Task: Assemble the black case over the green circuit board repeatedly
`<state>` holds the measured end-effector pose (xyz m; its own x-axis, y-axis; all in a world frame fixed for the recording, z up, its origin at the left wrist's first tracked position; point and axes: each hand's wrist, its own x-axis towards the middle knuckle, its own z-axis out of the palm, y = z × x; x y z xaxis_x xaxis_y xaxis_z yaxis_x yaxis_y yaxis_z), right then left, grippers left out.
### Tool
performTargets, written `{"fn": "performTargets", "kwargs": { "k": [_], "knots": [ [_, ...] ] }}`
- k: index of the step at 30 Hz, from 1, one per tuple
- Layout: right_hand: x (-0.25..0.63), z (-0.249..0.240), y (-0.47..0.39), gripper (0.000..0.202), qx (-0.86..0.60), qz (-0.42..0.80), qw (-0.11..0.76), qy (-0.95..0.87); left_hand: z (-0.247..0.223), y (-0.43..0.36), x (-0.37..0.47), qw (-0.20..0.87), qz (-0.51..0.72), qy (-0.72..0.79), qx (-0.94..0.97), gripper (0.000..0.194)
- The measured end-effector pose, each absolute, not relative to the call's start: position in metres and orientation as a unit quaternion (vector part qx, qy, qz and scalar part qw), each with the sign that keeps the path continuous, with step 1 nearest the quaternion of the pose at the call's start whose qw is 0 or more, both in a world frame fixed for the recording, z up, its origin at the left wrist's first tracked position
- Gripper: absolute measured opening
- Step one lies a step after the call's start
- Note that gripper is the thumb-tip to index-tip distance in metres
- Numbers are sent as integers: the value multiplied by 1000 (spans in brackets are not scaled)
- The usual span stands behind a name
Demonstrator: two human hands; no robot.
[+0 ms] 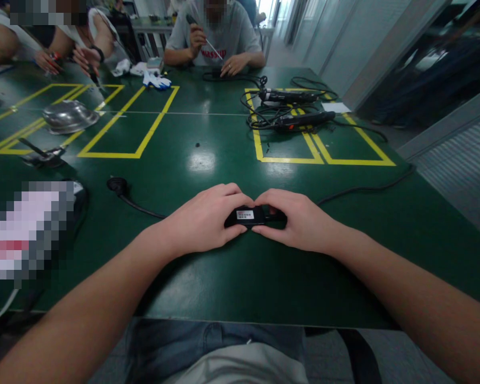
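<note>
A small black box with a white printed label lies low over the green table, between my two hands. My left hand is closed on its left end, thumb at the near edge and fingers at the far edge. Around the right end curls my right hand, its thumb and fingertips at the box's edges close to the left hand's. A black cable runs out past my left hand to a round black plug. Another black cable leads away beyond my right hand. My palms hide the box's ends.
Two black corded tools lie among coiled cables at the back right. A metal bowl, a metal piece with a handle and gloves are on the left. Across the table, a person holds a screwdriver. Other people work at far left.
</note>
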<state>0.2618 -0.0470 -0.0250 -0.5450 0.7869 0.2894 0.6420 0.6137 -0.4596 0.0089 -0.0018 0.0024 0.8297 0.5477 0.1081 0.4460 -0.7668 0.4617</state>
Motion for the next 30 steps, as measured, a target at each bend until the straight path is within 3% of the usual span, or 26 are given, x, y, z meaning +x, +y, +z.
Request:
{"fn": "performTargets", "kwargs": {
  "k": [30],
  "knots": [
    [261,-24,-49,22,-415,130,227,-871,5,-3,10,191,100,265,940,31]
  ]
}}
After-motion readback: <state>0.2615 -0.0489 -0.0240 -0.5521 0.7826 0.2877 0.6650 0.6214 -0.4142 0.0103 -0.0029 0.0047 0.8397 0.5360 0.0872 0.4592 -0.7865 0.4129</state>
